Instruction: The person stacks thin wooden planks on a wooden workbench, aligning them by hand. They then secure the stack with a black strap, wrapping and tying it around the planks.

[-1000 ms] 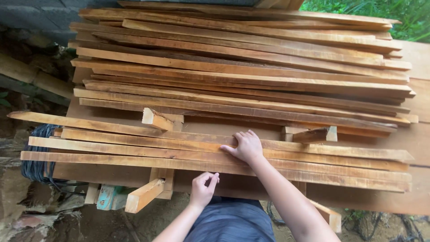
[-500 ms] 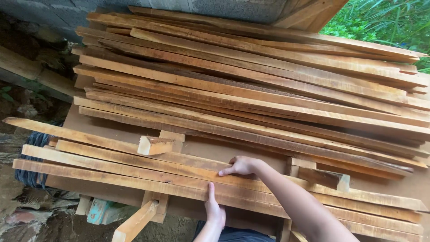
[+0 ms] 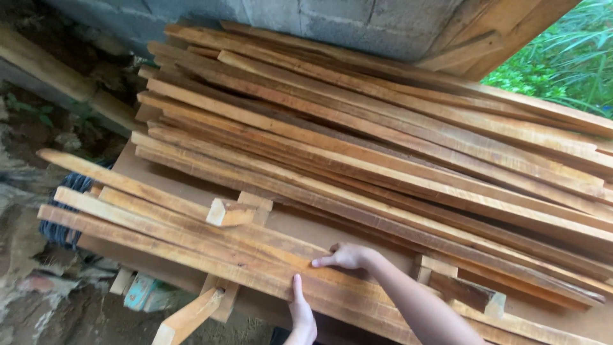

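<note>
Soft, even daylight; slight blur.

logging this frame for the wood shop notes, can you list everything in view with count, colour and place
long planks: many, too overlapped to count, orange-brown, big stack across the middle and right
near planks: a few, orange-brown, lower row at front, under the hands
short wood blocks: several, pale tan, among and under the near planks
flat board: one, dull brown, under the planks
block wall: one, grey, top
plants: green, top right
coiled cable or hose: one, dark blue, left under the plank ends
small box: one, pale teal, on the ground at lower left
right hand: one, resting on a near plank
left hand: one, pressed against the front edge of the near planks, bottom centre
</note>
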